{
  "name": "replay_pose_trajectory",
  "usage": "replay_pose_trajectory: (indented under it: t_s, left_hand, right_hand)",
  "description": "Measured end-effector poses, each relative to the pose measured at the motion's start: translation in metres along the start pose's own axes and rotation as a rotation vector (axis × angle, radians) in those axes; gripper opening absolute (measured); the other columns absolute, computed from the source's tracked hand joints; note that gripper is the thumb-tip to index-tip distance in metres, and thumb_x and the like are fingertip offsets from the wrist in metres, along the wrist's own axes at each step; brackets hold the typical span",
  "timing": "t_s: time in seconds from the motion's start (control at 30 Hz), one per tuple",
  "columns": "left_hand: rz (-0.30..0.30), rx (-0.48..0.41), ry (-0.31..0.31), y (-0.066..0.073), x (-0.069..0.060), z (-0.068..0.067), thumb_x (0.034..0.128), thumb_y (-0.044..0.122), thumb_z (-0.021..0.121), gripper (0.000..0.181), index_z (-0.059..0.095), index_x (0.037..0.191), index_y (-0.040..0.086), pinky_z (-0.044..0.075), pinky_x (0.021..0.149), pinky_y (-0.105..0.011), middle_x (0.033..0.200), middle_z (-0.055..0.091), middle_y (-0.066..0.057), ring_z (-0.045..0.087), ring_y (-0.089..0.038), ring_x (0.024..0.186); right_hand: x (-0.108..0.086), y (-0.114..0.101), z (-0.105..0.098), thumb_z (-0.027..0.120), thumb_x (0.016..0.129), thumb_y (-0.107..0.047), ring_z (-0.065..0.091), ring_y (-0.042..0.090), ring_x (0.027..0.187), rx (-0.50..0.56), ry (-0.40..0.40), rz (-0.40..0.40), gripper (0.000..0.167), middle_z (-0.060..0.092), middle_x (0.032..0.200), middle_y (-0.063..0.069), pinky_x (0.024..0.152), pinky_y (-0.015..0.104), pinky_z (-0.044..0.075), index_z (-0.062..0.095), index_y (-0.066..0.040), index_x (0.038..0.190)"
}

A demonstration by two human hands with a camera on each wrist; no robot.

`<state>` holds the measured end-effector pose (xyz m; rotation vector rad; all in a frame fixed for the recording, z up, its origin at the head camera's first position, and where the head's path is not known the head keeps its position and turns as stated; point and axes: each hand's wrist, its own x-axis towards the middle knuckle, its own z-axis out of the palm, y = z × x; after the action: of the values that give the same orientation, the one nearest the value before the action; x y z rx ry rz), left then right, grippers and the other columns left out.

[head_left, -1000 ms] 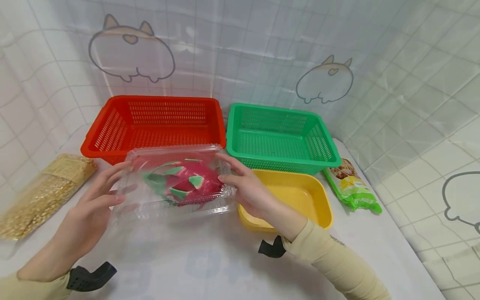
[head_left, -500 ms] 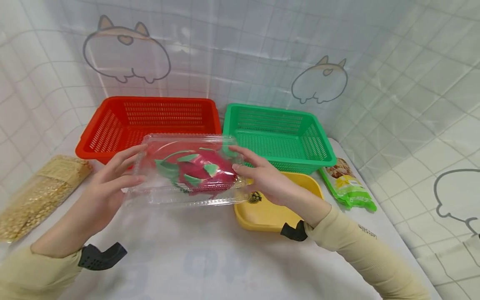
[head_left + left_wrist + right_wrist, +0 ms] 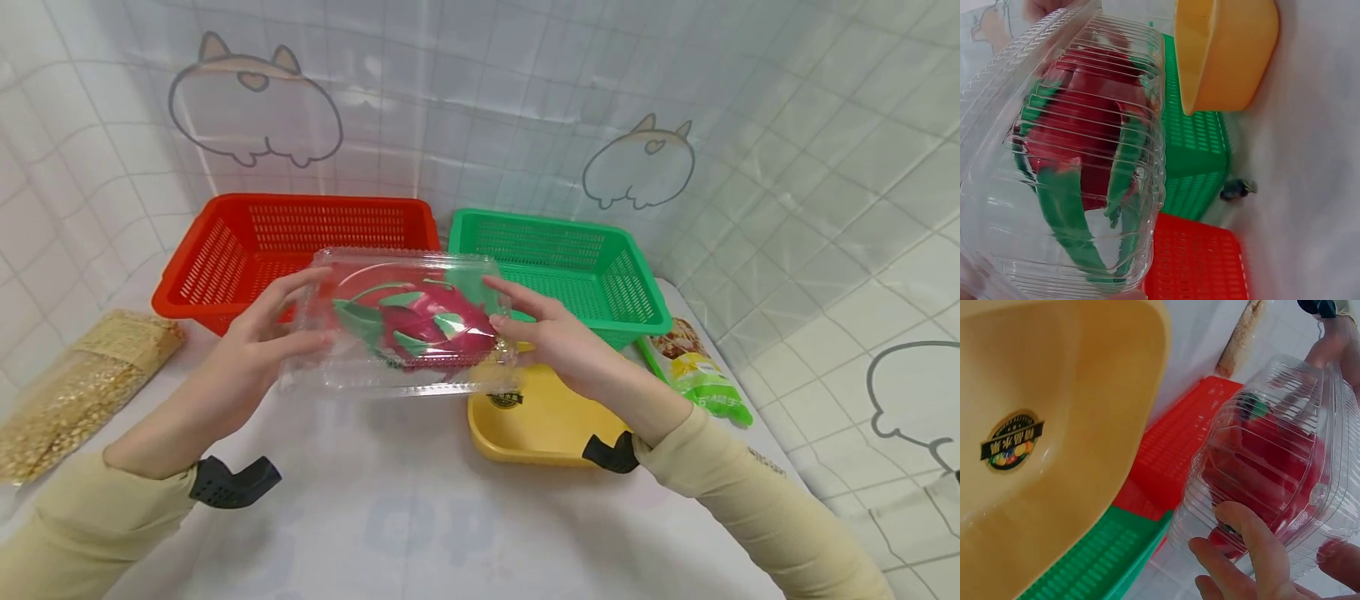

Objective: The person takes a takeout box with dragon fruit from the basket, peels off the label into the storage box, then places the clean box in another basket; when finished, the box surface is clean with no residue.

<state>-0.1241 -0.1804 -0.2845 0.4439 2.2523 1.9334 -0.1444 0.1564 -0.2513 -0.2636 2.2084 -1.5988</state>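
Note:
A clear plastic clamshell box point(image 3: 352, 379) is held up off the table between both hands, with a red and green dragon fruit point(image 3: 450, 329) inside it. My left hand point(image 3: 240, 367) grips the box's left end, thumb toward me and fingers at the far side. At the other end my right hand point(image 3: 562, 342) holds it, fingertips curled round the ribbed side in the right wrist view. The lid looks closed over the fruit. In the left wrist view the fruit's long green scales point(image 3: 1066, 219) press near the ribbed wall.
Behind the box stand a red basket point(image 3: 180, 287) and a green basket point(image 3: 637, 283). A yellow basin point(image 3: 551, 417) with a round label is below my right hand. Bags lie at both sides: a grain bag point(image 3: 90, 383) left, a green packet point(image 3: 712, 392) right.
Both hands have carried the box with the dragon fruit rightward and a little farther from me. It now overlaps the gap between the red and green baskets.

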Motion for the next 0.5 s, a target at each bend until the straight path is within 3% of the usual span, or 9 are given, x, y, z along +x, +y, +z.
replay_pose_trajectory:
  t_s: [0.07, 0.23, 0.5]
  left_hand:
    - [-0.016, 0.018, -0.005, 0.003, 0.003, 0.002, 0.102, 0.02, 0.055, 0.06, 0.029, 0.154, 0.036, 0.048, 0.094, -0.028, 0.157, 0.023, -0.001, 0.04, -0.026, 0.127]
    - [-0.04, 0.004, -0.025, 0.01, 0.01, 0.008, 0.1013, 0.025, 0.056, 0.063, 0.026, 0.155, 0.038, 0.035, 0.107, -0.056, 0.159, 0.017, -0.002, 0.035, -0.027, 0.13]
    - [-0.033, -0.021, -0.014, 0.015, 0.026, 0.023, 0.1, 0.026, 0.059, 0.064, 0.026, 0.154, 0.035, 0.031, 0.11, -0.059, 0.157, 0.02, -0.004, 0.034, -0.029, 0.132]
  right_hand:
    - [0.0, -0.001, -0.003, 0.056, 0.102, -0.023, 0.04, 0.025, 0.139, 0.001, 0.009, 0.002, 0.059, 0.028, 0.159, 0.003, 0.101, 0.049, 0.051, 0.035, -0.038, 0.154]
    - [0.0, -0.004, -0.011, 0.057, 0.102, -0.022, 0.042, 0.024, 0.138, 0.039, 0.044, 0.004, 0.058, 0.031, 0.157, 0.003, 0.101, 0.048, 0.051, 0.037, -0.036, 0.154]
    - [0.004, -0.003, -0.025, 0.057, 0.101, -0.019, 0.042, 0.026, 0.138, 0.081, 0.119, 0.007, 0.054, 0.036, 0.156, 0.004, 0.104, 0.054, 0.046, 0.044, -0.035, 0.15]
